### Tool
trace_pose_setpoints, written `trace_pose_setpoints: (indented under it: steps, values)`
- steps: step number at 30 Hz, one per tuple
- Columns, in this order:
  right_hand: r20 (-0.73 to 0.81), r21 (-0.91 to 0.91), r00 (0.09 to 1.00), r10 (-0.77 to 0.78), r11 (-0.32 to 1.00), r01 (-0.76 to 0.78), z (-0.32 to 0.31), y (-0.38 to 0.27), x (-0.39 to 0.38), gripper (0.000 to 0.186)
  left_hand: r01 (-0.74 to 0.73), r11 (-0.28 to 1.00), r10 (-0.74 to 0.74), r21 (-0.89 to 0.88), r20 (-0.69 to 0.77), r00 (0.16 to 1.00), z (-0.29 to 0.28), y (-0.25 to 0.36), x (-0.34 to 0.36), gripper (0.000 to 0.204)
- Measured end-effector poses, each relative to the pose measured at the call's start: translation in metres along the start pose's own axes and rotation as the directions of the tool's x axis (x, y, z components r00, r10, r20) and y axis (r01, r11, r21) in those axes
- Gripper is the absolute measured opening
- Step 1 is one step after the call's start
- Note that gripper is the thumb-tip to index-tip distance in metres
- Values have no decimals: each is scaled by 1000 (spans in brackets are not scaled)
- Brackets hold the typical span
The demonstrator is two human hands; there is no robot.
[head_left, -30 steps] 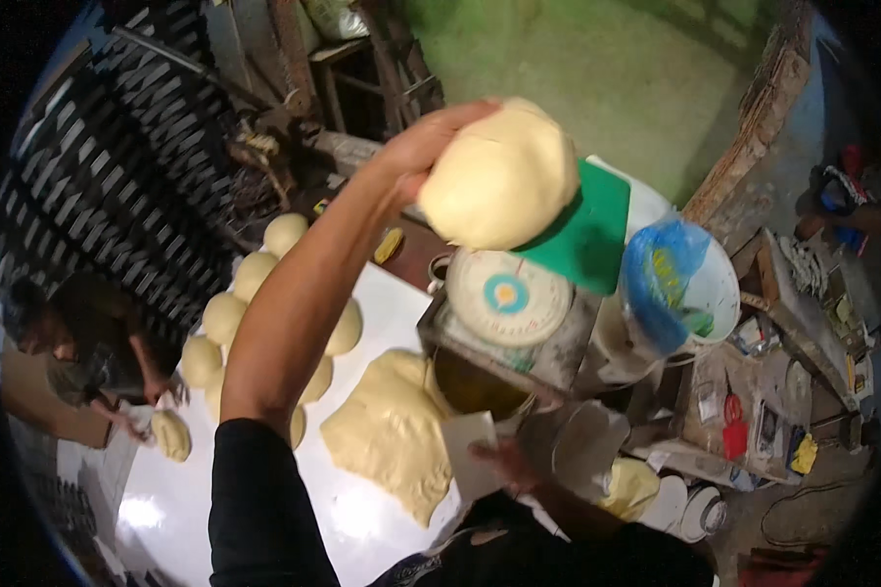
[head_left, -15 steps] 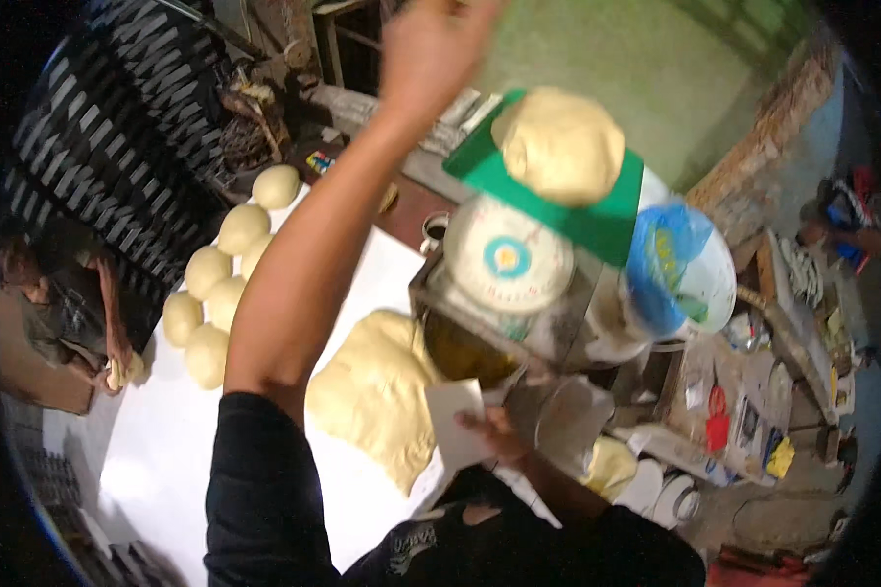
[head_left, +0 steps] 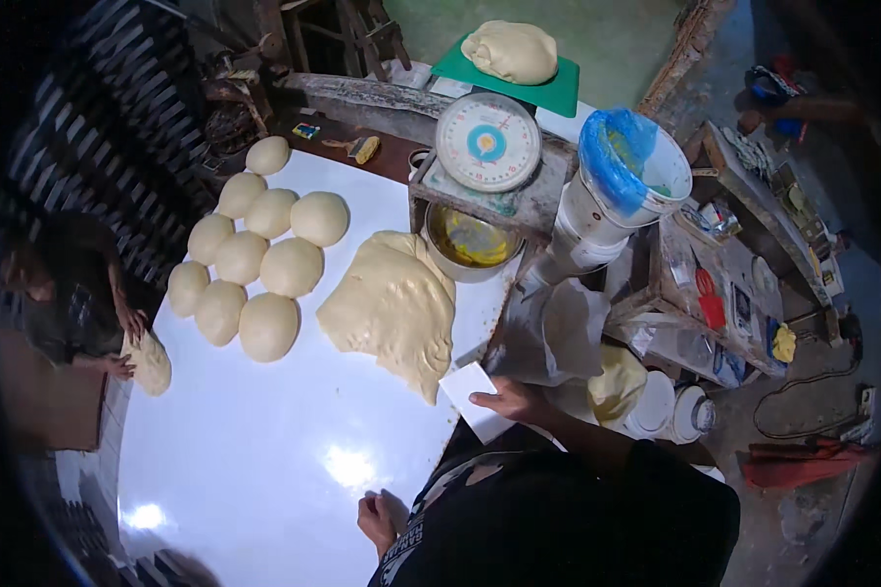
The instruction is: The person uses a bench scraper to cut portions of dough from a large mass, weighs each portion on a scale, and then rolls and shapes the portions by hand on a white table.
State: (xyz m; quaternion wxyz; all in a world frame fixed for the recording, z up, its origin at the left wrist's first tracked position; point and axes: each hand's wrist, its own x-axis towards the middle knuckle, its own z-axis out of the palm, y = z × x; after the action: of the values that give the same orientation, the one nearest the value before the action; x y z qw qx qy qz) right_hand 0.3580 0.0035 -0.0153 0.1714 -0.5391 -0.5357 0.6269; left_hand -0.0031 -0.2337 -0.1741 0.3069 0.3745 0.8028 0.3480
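Observation:
A flat white dough scraper (head_left: 471, 393) is gripped in my right hand (head_left: 512, 401), over the table's right edge. Just beyond it spreads a large slab of pale yellow dough (head_left: 392, 308). My left hand (head_left: 377, 520) is low over the near edge of the white table (head_left: 294, 430), its fingers curled and nothing showing in them. Farther off, a lump of dough (head_left: 510, 52) rests on the green tray (head_left: 556, 88) of a dial scale (head_left: 487, 143). Several round dough balls (head_left: 266, 268) stand in rows on the table's far left part.
A metal bowl (head_left: 472, 238) with yellow residue sits below the scale's wooden stand. White buckets (head_left: 597, 220), the top one with a blue bag, stand to its right. At the left edge a co-worker's hands (head_left: 122, 342) touch another dough piece (head_left: 147, 364). A brush (head_left: 362, 149) lies behind.
My left arm, raised across the table toward the top, has come down to the near edge. My right hand still holds the scraper. The view has shifted, uncovering more dough balls.

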Motion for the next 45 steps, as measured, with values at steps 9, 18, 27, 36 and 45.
trace_pose_setpoints:
  steps: [9, 18, 27, 36, 45]
  values:
    - [-54, -182, 982, -181, 969, 169, 47, 24, 0, 37, -540, 828, 523, 152, 141, 841, 93, 125, 87, 49]
    - [-229, -347, 964, -133, 937, 47, 33, -19, 5, 42, -478, 878, 473, -37, 223, 852, 152, 138, 119, 22]
    - [-45, -690, 989, -143, 720, 73, 146, 31, 163, 55, -268, 957, 277, -109, 82, 957, 84, 114, 101, 25]
    - [152, -296, 935, -322, 887, 354, 67, 45, 163, 57, -572, 789, 601, -223, 90, 794, 44, 347, 235, 51]
    - [-79, -35, 937, -340, 941, 338, -61, 6, 125, 44, -984, -46, 999, 173, -8, -48, 181, 772, 268, 49]
